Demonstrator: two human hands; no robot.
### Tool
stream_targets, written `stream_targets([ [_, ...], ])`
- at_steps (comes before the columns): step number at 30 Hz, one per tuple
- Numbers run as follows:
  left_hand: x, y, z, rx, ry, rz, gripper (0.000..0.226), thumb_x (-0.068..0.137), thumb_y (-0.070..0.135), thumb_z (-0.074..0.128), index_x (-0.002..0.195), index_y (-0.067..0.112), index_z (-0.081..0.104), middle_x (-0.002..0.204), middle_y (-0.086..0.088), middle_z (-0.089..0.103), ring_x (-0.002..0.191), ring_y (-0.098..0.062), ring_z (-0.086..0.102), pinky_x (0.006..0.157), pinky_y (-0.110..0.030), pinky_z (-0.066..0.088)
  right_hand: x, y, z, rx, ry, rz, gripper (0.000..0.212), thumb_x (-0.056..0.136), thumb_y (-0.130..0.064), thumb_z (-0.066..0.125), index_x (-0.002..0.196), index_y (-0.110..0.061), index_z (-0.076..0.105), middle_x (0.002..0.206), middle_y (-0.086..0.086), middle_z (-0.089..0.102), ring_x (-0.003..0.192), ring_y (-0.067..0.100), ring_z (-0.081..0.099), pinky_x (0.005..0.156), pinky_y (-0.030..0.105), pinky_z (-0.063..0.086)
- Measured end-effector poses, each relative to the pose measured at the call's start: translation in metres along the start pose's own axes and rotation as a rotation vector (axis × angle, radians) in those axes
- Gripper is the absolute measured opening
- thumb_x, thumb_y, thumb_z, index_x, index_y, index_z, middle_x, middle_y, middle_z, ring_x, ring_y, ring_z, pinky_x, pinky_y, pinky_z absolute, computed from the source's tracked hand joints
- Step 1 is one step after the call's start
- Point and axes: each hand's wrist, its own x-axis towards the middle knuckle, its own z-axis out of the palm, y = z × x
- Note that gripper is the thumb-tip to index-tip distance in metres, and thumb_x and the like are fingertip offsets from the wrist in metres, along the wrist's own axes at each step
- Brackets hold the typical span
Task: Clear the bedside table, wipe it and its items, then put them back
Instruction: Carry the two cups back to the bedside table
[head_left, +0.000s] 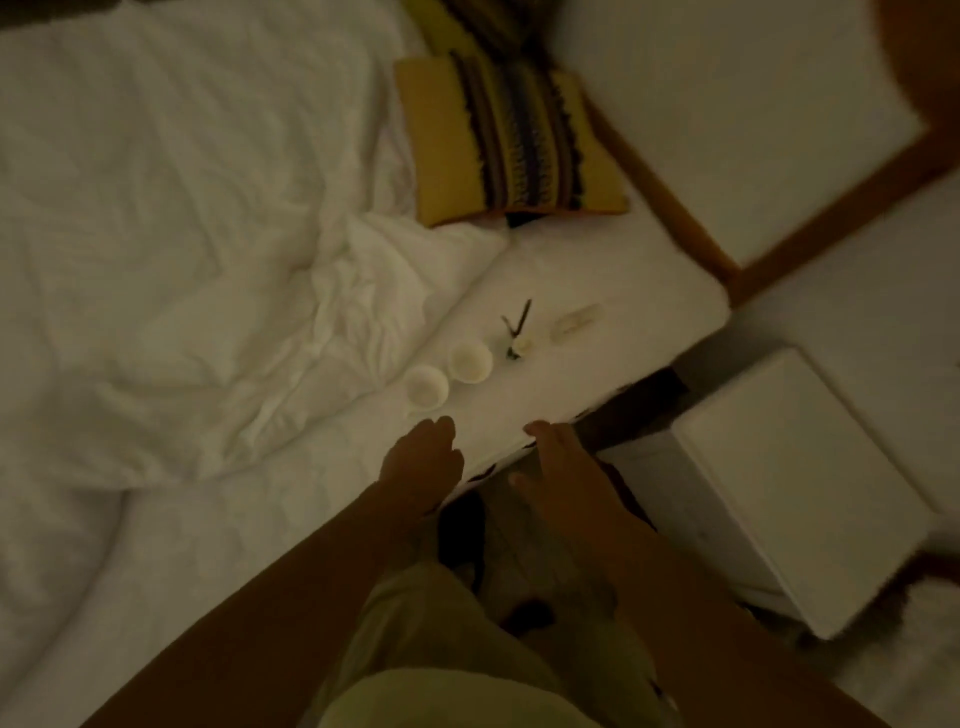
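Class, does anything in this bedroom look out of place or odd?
Yes: two cups, a sprig and a small pale item sit on the soft bed, an unsteady spot, not on the bedside table.

Dim home bedroom, rumpled white duvet (182, 234), striped cushion (509, 150)

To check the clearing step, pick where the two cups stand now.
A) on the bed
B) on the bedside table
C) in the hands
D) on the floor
A: the near cup and the far cup stand side by side on the bed, apart from the bedside table.
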Motion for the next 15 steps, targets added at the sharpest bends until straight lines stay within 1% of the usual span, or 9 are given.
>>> stream_targets([
  [2, 0.014, -0.01, 0.0, -0.09, 0.049, -0.111, 0.039, 0.094, 0.032, 0.051, 0.128, 0.014, 0.049, 0.121, -0.009, 0.057, 0.115, -0.025, 0.055, 0.098, -0.037, 0.042, 0.038, -0.003, 0.003, -0.004, -0.04, -0.088, 0.062, 0.087, -0.032, 0.066, 0.141, -0.015, 0.038, 0.143, 0.008, 0.035, 0.122, 0.027, 0.05, 0.096, 0.04, 0.05],
  [4, 0.031, -0.02, 0.007, -0.178, 0.106, -0.207, 0.039, 0.092, 0.033, 0.055, 0.126, 0.014, 0.05, 0.117, -0.008, 0.06, 0.112, -0.024, 0.058, 0.097, -0.036, 0.044, 0.078, -0.003, 0.013, -0.03, -0.084, -0.135, 0.069, 0.086, -0.034, 0.068, 0.143, -0.014, 0.035, 0.15, 0.01, 0.027, 0.126, 0.027, 0.046, 0.099, 0.044, 0.049],
  [6, 0.058, -0.027, 0.02, -0.249, 0.179, -0.295, 0.04, 0.09, 0.035, 0.058, 0.124, 0.016, 0.05, 0.114, -0.007, 0.061, 0.108, -0.024, 0.06, 0.092, -0.037, 0.048, 0.124, 0.003, 0.027, -0.08, -0.087, -0.205, 0.077, 0.085, -0.04, 0.067, 0.147, -0.019, 0.026, 0.156, 0.009, 0.015, 0.133, 0.026, 0.04, 0.103, 0.041, 0.046],
  [8, 0.092, -0.034, 0.045, -0.287, 0.254, -0.348, 0.052, 0.087, 0.036, 0.063, 0.131, 0.015, 0.045, 0.119, -0.009, 0.056, 0.109, -0.027, 0.058, 0.087, -0.039, 0.051, 0.172, 0.019, 0.05, -0.121, -0.082, -0.258, 0.085, 0.085, -0.042, 0.066, 0.151, -0.026, 0.015, 0.16, 0.007, 0.002, 0.14, 0.029, 0.03, 0.104, 0.042, 0.045],
  [9, 0.103, -0.036, 0.052, -0.269, 0.298, -0.34, 0.062, 0.085, 0.037, 0.066, 0.136, 0.015, 0.04, 0.125, -0.011, 0.05, 0.114, -0.029, 0.055, 0.087, -0.04, 0.052, 0.189, 0.025, 0.059, -0.146, -0.078, -0.286, 0.088, 0.085, -0.042, 0.066, 0.152, -0.028, 0.01, 0.161, 0.007, -0.003, 0.143, 0.031, 0.024, 0.106, 0.043, 0.044],
  [11, 0.128, -0.038, 0.069, -0.239, 0.36, -0.329, 0.083, 0.081, 0.041, 0.07, 0.147, 0.017, 0.024, 0.143, -0.014, 0.033, 0.128, -0.032, 0.041, 0.092, -0.044, 0.051, 0.225, 0.039, 0.076, -0.232, -0.044, -0.329, 0.095, 0.084, -0.042, 0.068, 0.153, -0.031, 0.003, 0.162, 0.009, -0.01, 0.147, 0.035, 0.009, 0.11, 0.046, 0.039],
  [13, 0.157, -0.045, 0.087, -0.206, 0.397, -0.338, 0.101, 0.078, 0.047, 0.071, 0.151, 0.026, 0.005, 0.156, -0.01, 0.01, 0.142, -0.033, 0.022, 0.103, -0.049, 0.043, 0.259, 0.051, 0.097, -0.334, -0.01, -0.37, 0.102, 0.082, -0.045, 0.07, 0.153, -0.033, -0.003, 0.161, 0.011, -0.015, 0.148, 0.04, 0.0, 0.114, 0.051, 0.032],
  [15, 0.183, -0.052, 0.103, -0.132, 0.404, -0.341, 0.11, 0.076, 0.053, 0.07, 0.151, 0.032, -0.008, 0.16, -0.008, -0.007, 0.147, -0.034, 0.007, 0.107, -0.053, 0.036, 0.285, 0.062, 0.114, -0.42, -0.002, -0.39, 0.108, 0.08, -0.049, 0.071, 0.152, -0.035, -0.009, 0.161, 0.012, -0.019, 0.148, 0.042, -0.005, 0.115, 0.055, 0.026],
])
